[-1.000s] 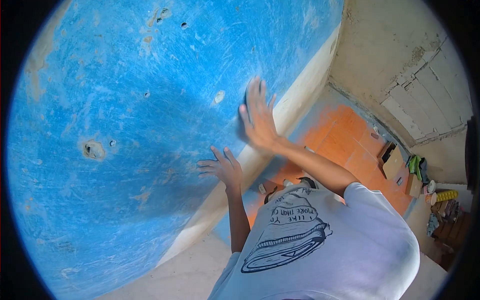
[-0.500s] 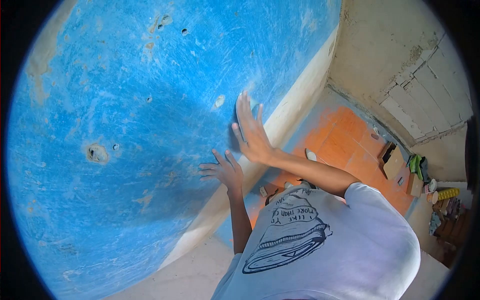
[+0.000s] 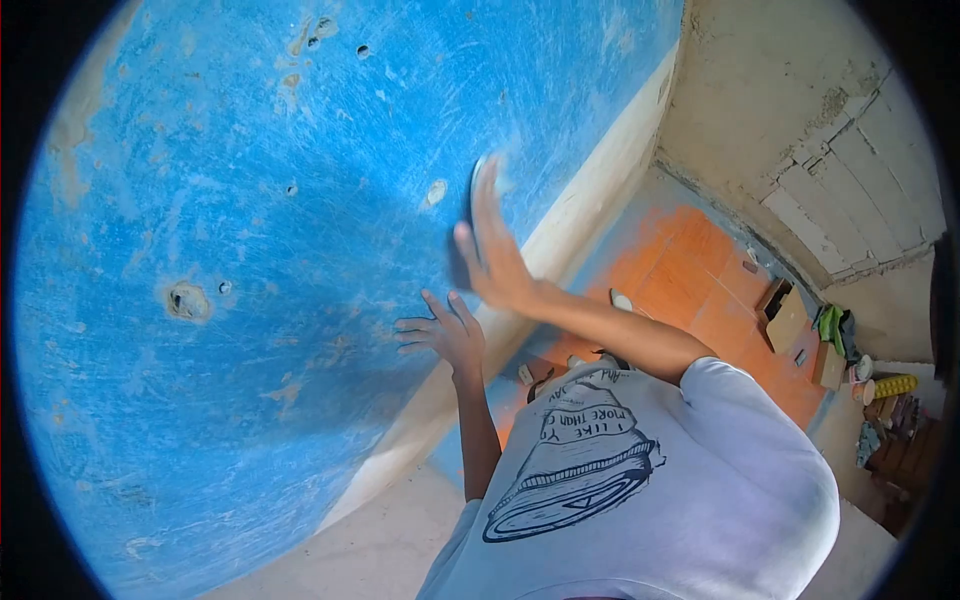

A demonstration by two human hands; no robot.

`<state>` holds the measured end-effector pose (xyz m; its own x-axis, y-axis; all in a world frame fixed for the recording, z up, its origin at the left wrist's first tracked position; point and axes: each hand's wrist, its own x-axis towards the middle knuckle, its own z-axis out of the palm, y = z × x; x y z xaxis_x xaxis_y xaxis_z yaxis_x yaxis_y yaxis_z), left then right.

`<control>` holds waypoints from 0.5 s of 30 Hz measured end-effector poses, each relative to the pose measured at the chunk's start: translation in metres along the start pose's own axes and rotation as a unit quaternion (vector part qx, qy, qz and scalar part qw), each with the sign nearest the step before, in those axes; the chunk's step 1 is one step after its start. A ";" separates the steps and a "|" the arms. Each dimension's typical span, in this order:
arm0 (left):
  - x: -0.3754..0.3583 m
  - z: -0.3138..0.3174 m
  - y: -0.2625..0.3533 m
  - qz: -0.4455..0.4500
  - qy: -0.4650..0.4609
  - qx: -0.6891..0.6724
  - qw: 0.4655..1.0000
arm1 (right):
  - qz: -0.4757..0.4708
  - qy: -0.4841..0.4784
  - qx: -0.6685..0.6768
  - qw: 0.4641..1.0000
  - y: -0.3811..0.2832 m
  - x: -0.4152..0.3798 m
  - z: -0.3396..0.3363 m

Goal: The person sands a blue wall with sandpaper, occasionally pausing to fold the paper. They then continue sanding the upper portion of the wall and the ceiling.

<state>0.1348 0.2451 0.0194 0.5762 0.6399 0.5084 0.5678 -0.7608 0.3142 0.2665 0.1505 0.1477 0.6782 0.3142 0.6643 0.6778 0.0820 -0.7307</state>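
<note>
The right hand (image 3: 492, 250) presses flat against the blue wall (image 3: 280, 200), fingers stretched upward and held together, with a thin pale sheet (image 3: 478, 185), probably sandpaper, pinned between palm and paint; only its edge shows past the fingertips, so its grip is a flat press on the sheet rather than a curled hold. The left hand (image 3: 445, 335) lies lower on the same wall, open, fingers spread and empty, just beside the cream band (image 3: 560, 240) that runs along the wall's foot. The paint is scuffed and pitted, with a larger chipped hole (image 3: 187, 300) well to the left of both hands. Below lies an orange floor (image 3: 700, 290), with cardboard boxes (image 3: 790, 325) near the far plastered wall.
</note>
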 end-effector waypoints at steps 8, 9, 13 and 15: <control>0.000 -0.001 0.000 -0.007 -0.014 0.004 1.000 | 0.026 0.025 0.015 0.999 0.002 0.008 -0.001; 0.002 0.001 0.001 0.001 -0.004 0.002 1.000 | 0.005 -0.004 0.009 1.000 0.001 -0.002 0.001; 0.001 -0.002 -0.002 0.015 0.000 -0.005 1.000 | 0.021 0.039 0.009 0.999 0.014 0.027 -0.010; -0.003 -0.004 -0.002 0.012 -0.007 -0.005 1.000 | 0.055 0.059 0.019 0.997 0.003 0.029 -0.010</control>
<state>0.1296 0.2447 0.0203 0.5971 0.6232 0.5051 0.5486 -0.7766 0.3098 0.2918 0.1503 0.1664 0.7780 0.2101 0.5921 0.5877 0.0898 -0.8041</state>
